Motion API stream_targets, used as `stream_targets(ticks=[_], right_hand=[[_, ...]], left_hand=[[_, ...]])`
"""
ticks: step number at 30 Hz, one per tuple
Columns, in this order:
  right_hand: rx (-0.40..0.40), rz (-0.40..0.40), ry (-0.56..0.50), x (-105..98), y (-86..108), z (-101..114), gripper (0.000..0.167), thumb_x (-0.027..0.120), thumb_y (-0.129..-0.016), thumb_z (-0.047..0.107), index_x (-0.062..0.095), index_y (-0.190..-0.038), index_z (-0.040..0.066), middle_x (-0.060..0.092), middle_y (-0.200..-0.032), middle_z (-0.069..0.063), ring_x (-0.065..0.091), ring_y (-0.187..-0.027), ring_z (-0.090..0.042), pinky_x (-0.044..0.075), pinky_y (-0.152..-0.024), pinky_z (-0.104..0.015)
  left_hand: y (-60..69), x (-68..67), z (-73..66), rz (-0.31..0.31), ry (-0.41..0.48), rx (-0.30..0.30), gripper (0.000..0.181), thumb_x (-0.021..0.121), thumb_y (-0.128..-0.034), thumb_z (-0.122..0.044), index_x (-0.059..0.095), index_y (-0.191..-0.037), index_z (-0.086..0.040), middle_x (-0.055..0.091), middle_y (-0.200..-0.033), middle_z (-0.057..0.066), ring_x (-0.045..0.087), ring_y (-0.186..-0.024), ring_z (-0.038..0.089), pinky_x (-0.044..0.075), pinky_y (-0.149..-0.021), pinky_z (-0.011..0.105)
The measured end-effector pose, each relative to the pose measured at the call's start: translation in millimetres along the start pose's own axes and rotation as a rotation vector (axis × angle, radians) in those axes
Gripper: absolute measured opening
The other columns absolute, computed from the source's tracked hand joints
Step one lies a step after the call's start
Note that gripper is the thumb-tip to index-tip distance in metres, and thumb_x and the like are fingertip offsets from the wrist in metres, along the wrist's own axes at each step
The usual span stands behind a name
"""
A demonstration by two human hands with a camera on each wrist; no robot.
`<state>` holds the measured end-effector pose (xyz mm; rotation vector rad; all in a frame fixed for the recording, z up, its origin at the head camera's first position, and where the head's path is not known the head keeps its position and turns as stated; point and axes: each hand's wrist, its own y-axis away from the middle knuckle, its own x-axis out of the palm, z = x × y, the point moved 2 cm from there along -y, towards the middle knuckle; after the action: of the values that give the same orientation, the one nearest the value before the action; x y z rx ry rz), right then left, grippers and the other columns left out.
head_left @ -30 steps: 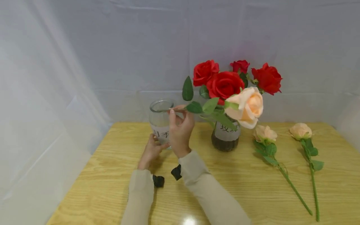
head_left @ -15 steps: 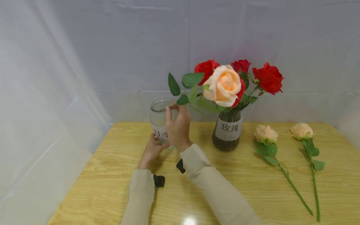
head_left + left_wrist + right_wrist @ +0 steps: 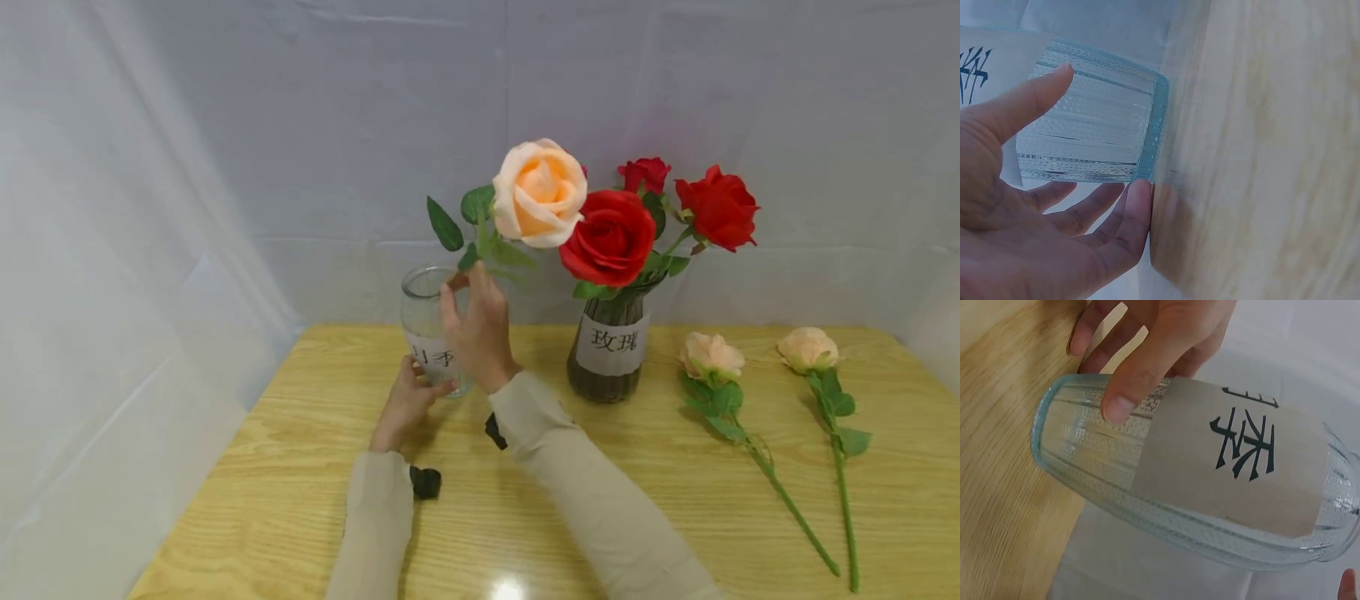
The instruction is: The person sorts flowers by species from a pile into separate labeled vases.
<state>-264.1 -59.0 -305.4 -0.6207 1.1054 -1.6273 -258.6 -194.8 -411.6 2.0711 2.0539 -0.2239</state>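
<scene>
A clear glass vase [image 3: 425, 321] with a white paper label stands upright on the table. My left hand [image 3: 408, 402] grips its lower part; in the left wrist view the thumb of that hand [image 3: 1035, 219] lies on the glass [image 3: 1097, 119] and the fingers curl round the underside. At the vase's right rim, my right hand [image 3: 483, 337] pinches the stem of a peach rose [image 3: 542, 196], whose bloom and green leaves rise above the fingers. The stem's lower end cannot be made out. A fingertip of my right hand [image 3: 1347, 587] shows beside the labelled vase [image 3: 1229, 469].
A dark labelled vase [image 3: 609, 350] to the right holds several red roses [image 3: 609, 237]. Two more peach roses [image 3: 711, 358] [image 3: 808, 350] lie on the wooden table [image 3: 300, 500] at the right. White cloth [image 3: 360, 167] hangs behind and at the left.
The peach bloom has swung up and to the left, from in front of the dark vase to above my right hand, and its stem is more upright. My left hand has stayed on the vase.
</scene>
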Motion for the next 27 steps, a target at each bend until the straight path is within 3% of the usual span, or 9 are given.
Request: stream_targets(ticks=[6,14,21,27], right_hand=[[0.056,0.083,0.019,-1.3,-6.9,-5.4,0.011,0.062,-0.090,-0.005,0.053,-0.094,-0.002,0.059,-0.087,-0.016,0.058,-0.084,-0.033,0.048,-0.076,-0.043],[0.062,0.178,0.154,1.4,-13.6,-7.1,0.009,0.066,-0.089,-0.004,0.059,-0.093,-0.001,0.062,-0.084,-0.012,0.054,-0.087,-0.031,0.044,-0.081,-0.047],[0.088,0.298,0.300,3.0,-20.1,0.0,0.009,0.065,-0.094,0.001,0.073,-0.099,0.002,0.073,-0.097,-0.009,0.056,-0.096,-0.031,0.043,-0.087,-0.050],[0.093,0.375,0.323,1.8,-22.5,4.9,0.015,0.065,-0.094,0.002,0.077,-0.102,0.005,0.074,-0.103,-0.008,0.055,-0.099,-0.028,0.044,-0.086,-0.046]], left_hand=[[0.3,-0.3,0.3,-0.003,0.007,-0.008,0.076,0.069,-0.0949,-0.009,0.021,-0.152,0.003,0.033,-0.150,0.032,0.043,-0.131,0.048,0.041,-0.104,0.058],[0.6,0.1,0.7,0.002,-0.005,0.002,0.080,0.069,-0.0952,-0.011,0.018,-0.154,0.005,0.031,-0.150,0.033,0.041,-0.132,0.049,0.041,-0.103,0.058],[1.4,-0.5,-1.3,0.005,-0.011,0.005,0.081,0.069,-0.0953,-0.011,0.016,-0.154,0.006,0.031,-0.150,0.034,0.042,-0.131,0.049,0.042,-0.102,0.058],[1.0,-1.3,-0.9,0.003,-0.015,0.011,0.079,0.069,-0.0950,-0.011,0.018,-0.152,0.008,0.032,-0.149,0.034,0.041,-0.133,0.051,0.041,-0.104,0.059]])
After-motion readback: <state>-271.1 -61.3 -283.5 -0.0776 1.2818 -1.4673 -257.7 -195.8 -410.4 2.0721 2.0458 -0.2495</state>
